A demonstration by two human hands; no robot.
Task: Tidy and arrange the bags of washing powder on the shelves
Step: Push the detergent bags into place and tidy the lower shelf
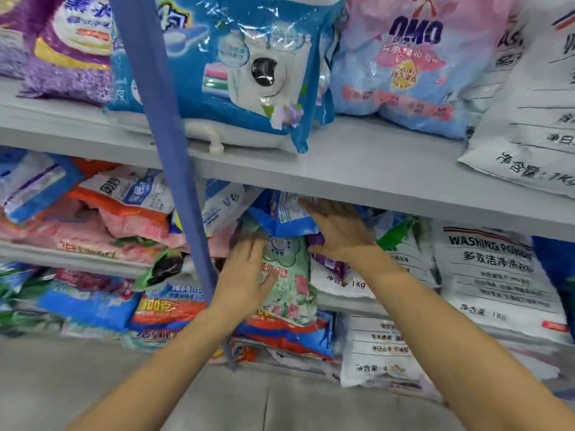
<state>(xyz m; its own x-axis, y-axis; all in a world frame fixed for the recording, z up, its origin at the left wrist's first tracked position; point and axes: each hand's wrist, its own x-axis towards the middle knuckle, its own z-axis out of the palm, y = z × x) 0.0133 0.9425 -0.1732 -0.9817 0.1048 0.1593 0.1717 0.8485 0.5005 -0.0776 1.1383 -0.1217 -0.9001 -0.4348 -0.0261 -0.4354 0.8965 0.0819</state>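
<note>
Both my hands reach into the middle shelf. My left hand (245,269) lies flat, fingers straight, against the left side of a pale green bag with pink flowers (289,284) that stands upright. My right hand (339,228) presses with straight fingers on a blue bag (280,219) lying on top of the green one, just under the upper shelf board (357,169). A purple bag (329,262) peeks out below my right wrist. White washing powder bags (491,275) stand to the right.
The top shelf holds purple (71,51), blue (242,66), pink OMO (413,63) and white (535,113) bags. A blue upright post (174,144) crosses the shelves left of my hands. Pink and orange bags (118,216) pile at left; more bags (168,306) fill the bottom shelf.
</note>
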